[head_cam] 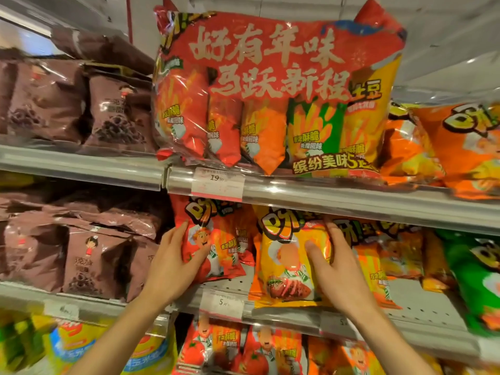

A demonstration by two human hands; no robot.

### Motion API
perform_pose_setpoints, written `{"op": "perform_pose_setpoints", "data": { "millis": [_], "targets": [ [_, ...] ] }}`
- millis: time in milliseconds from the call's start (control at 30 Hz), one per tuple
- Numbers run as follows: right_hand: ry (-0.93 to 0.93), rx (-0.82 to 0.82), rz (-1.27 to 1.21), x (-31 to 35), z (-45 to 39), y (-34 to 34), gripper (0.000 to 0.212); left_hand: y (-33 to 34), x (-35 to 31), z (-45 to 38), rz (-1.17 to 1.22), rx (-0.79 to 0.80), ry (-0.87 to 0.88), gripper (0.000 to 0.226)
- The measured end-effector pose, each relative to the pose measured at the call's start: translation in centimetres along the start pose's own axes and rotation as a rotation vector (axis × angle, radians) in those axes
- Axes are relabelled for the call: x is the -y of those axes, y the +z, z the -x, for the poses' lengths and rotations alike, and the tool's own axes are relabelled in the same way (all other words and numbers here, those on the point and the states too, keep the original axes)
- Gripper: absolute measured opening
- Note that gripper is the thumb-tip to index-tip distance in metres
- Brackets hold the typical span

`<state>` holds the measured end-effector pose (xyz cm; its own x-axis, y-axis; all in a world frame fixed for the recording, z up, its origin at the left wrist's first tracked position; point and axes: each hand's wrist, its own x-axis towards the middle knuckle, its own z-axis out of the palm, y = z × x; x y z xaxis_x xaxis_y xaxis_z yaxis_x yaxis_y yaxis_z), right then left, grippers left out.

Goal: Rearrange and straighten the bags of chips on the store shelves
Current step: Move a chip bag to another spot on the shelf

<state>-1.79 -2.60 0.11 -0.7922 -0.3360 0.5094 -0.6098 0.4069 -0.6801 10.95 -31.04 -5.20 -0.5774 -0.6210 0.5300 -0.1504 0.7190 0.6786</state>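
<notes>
On the middle shelf (422,307) a red chip bag (216,239) stands upright at the left. My left hand (173,266) grips its left edge, thumb on the front. Beside it stands a yellow chip bag (284,255) with a steak picture. My right hand (338,266) lies against that bag's right side, thumb across the front and fingers behind its edge. More orange bags (384,255) and a green bag (476,277) stand to the right, some leaning.
A large red multi-pack (270,90) fills the upper shelf above my hands, with orange bags (446,147) to its right. Brown snack bags (89,253) fill the shelves at the left. Price tags (219,182) hang on the shelf rails. Red tomato bags (243,350) sit on the lower shelf.
</notes>
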Motion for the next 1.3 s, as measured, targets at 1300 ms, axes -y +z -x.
{"op": "perform_pose_setpoints", "data": {
  "millis": [1300],
  "targets": [
    [-0.239,0.134,0.721,-19.4,-4.3,-21.5,0.059,25.8,-29.5,10.8,-0.024,0.22,0.249,0.064]
  ]
}}
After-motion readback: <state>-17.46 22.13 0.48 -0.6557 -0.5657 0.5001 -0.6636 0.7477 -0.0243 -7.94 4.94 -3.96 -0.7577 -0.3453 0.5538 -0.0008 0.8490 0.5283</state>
